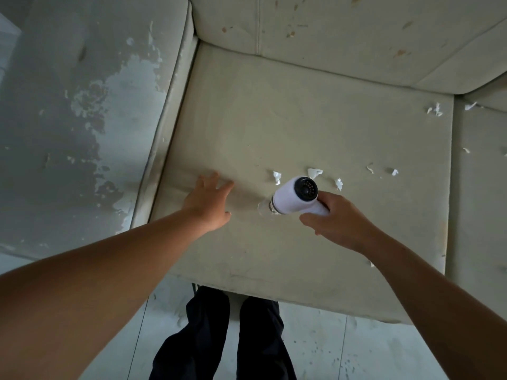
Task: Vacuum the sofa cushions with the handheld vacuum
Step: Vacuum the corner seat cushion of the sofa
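Forearms, two, bare, reaching forward above dark trousers (208,338) and a pale tiled floor (356,352). Left hand (210,200): grip wide, fingers spread, palm flat on the seat cushion (274,119) near its left edge. Right hand (337,220): grip curled round the handle of the handheld vacuum (295,197). Vacuum: white body, dark rear grille facing up, clear front end down at the cushion, contents indiscernible. Paper scraps (314,172): white, scattered on the cushion just beyond the vacuum. Armrest (82,105): left, surface peeling.
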